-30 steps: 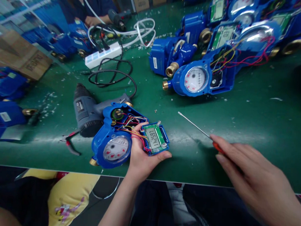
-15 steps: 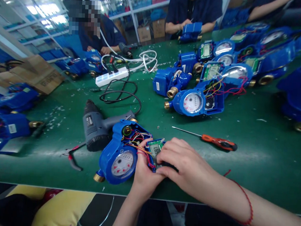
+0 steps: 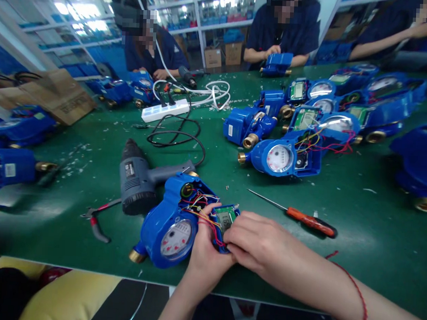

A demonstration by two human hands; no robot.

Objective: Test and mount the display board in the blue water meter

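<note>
A blue water meter (image 3: 150,235) with a round dial lies in front of me, its side housing uncovered and wires showing. Red and yellow wires run from it to a green circuit board (image 3: 229,211) with a small display, seated in a blue cover. My left hand (image 3: 203,257) grips the cover from the left, thumb along its edge. Bent over the board's right part is my right hand (image 3: 261,241), its fingers pressed together there; whatever they pinch is hidden. An orange-handled screwdriver (image 3: 307,221) lies to the right of the hands.
A grey heat gun (image 3: 139,185) and red-handled pliers (image 3: 98,221) lie left of the meter. Beyond are a white power strip (image 3: 164,111) with coiled cables and several blue meters (image 3: 278,157). Co-workers sit across the green table (image 3: 206,178), one handling a blue meter (image 3: 278,64).
The camera view has shifted, so the background sits lower in the frame. Both hands stay at the circuit board, with the right fingers slightly moved on it.
</note>
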